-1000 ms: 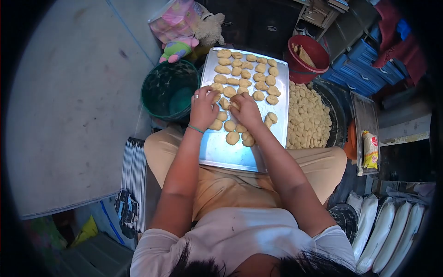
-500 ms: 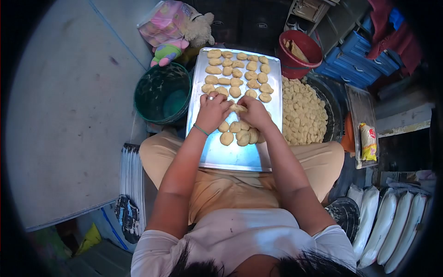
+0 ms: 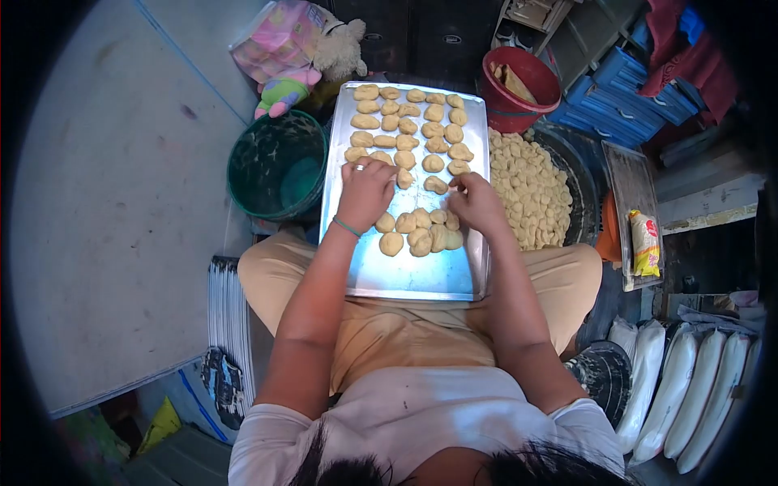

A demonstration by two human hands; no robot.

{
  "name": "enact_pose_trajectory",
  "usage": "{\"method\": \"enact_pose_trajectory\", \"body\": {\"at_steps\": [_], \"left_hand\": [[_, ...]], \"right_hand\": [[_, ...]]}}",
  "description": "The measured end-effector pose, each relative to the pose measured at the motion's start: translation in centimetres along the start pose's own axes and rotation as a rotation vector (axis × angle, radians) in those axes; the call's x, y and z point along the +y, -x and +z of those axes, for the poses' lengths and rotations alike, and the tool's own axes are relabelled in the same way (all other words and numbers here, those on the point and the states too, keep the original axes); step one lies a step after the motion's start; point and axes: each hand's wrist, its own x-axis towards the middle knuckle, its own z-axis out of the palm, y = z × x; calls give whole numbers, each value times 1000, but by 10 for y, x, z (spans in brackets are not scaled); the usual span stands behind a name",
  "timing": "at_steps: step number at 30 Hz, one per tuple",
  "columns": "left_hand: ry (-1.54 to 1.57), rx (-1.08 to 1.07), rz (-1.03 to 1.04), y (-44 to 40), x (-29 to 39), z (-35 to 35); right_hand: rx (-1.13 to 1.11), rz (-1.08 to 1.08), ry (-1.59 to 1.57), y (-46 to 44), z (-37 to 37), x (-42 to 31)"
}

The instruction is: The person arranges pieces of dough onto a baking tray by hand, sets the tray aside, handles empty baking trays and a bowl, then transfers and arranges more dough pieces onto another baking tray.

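A metal baking tray (image 3: 421, 279) rests across my lap, with rows of pale dough pieces (image 3: 404, 159) on its far half. Closer to me lies a loose cluster of rounder dough balls (image 3: 420, 239). My left hand (image 3: 366, 193) is over the tray's left side, fingers loosely bent and apart. Its fingertips hide part of a row and come close to a small dough piece (image 3: 404, 179). My right hand (image 3: 478, 204) hovers by the tray's right edge, fingers curved and apart. Just left of its fingertips lies another dough piece (image 3: 436, 185). Neither hand visibly holds dough.
To the right is a large dark basin (image 3: 582, 190) heaped with small dough pieces (image 3: 527, 190). A red bucket (image 3: 523, 89) stands behind it, and a green bucket (image 3: 275, 166) is left of the tray. A yellow-and-white packet (image 3: 645, 243) sits on a board at far right.
Both hands were together on one piece of dough at mid-tray. Now they are apart, the right hand further right, and two separate dough pieces lie between them.
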Motion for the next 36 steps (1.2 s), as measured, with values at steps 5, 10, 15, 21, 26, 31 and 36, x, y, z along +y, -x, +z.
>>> {"method": "enact_pose_trajectory", "body": {"at_steps": [5, 10, 15, 21, 26, 31, 36], "left_hand": [[-110, -24, -47, 5, -12, -16], [-87, 1, -36, 2, -20, 4], [-30, 63, -48, 3, -10, -12], [-32, 24, -67, 12, -6, -15], [-68, -45, 90, -6, 8, 15], [-70, -281, -20, -18, 14, 15], [-28, -28, 135, -20, 31, 24]], "right_hand": [[-163, 188, -166, -1, -12, 23], [11, 197, -216, -1, -5, 17], [20, -54, -64, 8, 3, 25], [213, -191, 68, 8, 4, 9], [152, -173, 268, -4, 23, 10], [198, -128, 280, -4, 23, 4], [178, -56, -83, -2, 18, 28]]}}
